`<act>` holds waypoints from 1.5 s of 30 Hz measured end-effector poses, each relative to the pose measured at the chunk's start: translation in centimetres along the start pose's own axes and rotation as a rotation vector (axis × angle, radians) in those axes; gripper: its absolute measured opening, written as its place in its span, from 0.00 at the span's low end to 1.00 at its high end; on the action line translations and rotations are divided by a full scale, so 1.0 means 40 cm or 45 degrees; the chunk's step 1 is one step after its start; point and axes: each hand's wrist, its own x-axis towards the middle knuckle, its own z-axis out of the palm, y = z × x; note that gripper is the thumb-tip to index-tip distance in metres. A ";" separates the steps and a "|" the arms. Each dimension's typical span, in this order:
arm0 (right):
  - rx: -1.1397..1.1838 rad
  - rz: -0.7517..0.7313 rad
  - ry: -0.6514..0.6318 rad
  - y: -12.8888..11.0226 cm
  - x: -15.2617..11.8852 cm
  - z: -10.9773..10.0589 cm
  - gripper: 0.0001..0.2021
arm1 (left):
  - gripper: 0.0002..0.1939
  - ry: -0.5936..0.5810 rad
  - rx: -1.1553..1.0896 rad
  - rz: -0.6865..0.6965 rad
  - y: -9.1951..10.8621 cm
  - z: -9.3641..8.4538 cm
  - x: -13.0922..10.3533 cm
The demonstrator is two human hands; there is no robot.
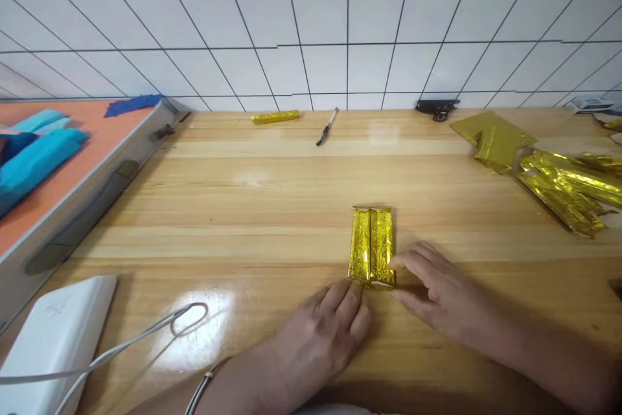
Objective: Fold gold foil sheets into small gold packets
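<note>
A sheet of shiny gold foil paper (360, 243), folded into two side-by-side panels with a seam down the middle, lies on the wooden table in front of me. My left hand (326, 324) is at its near left corner, fingers curled and pressed down on the near edge; the fingertips are partly hidden. At the right edge is my right hand (437, 292), its thumb and forefinger apart. The forefinger tip touches the foil's right side, and the thumb lies just off the near right corner.
Folded gold foil pieces (564, 191) and a flat gold sheet (493, 136) lie to the right. Along the tiled wall are a gold strip (275, 117), a pen (327, 127) and a black object (437, 108). A white box-shaped device (63, 324) with a cable (140, 332) stands left.
</note>
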 end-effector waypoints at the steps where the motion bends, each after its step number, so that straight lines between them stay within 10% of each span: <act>1: -0.005 0.025 0.025 0.007 -0.009 -0.004 0.11 | 0.12 0.006 0.009 0.007 0.001 -0.001 -0.001; 45: -0.037 0.012 0.043 -0.021 0.017 0.031 0.03 | 0.15 0.069 0.007 0.047 0.007 0.022 -0.028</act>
